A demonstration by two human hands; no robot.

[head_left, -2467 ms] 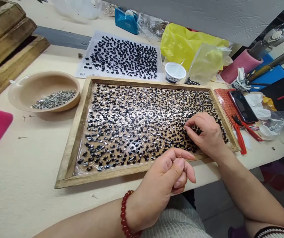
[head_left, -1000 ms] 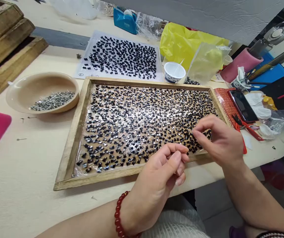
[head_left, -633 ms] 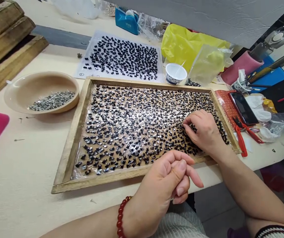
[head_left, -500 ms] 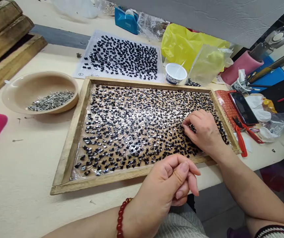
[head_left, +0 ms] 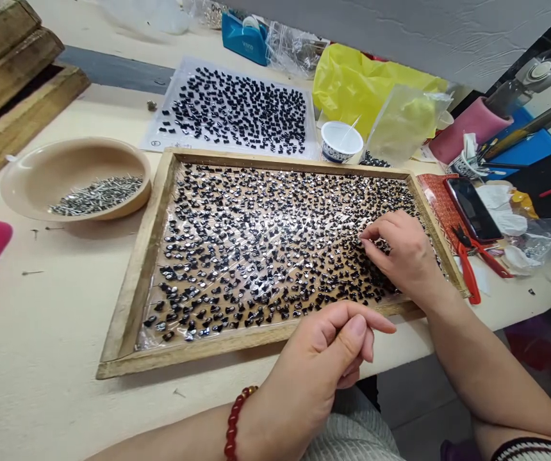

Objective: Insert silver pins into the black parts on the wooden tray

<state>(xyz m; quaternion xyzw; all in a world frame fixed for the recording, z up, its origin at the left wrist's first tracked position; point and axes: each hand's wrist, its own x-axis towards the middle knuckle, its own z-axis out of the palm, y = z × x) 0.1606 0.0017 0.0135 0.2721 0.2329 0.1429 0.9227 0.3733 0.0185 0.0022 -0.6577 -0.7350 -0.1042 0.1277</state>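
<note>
A shallow wooden-framed tray (head_left: 134, 288) lies before me, its plastic-covered bottom spread with many small black pieces (head_left: 227, 298) that have shiny spots. Over the tray's right part, my right hand (head_left: 403, 256) is closed in a pinch, thumb and forefinger meeting just above the pieces; whatever sits between the fingertips is too small to make out. My left hand (head_left: 321, 365) hovers at the tray's near edge. Its fingers are curled with the thumb pressed on them and the forefinger pointing right; the palm is hidden. A red bead bracelet (head_left: 233, 422) circles that wrist.
A beige bowl (head_left: 20, 186) of metal pins stands left of the tray. Behind it lies a white sheet (head_left: 160, 137) with black pieces, beside a small white cup (head_left: 340, 131). Red-handled pliers (head_left: 470, 275) and a phone (head_left: 472, 208) lie right. Wooden frames (head_left: 11, 64) are stacked far left.
My right hand has shifted slightly right, still pinched. My left forefinger has stretched out further to the right, while the other fingers have curled in more beneath it.
</note>
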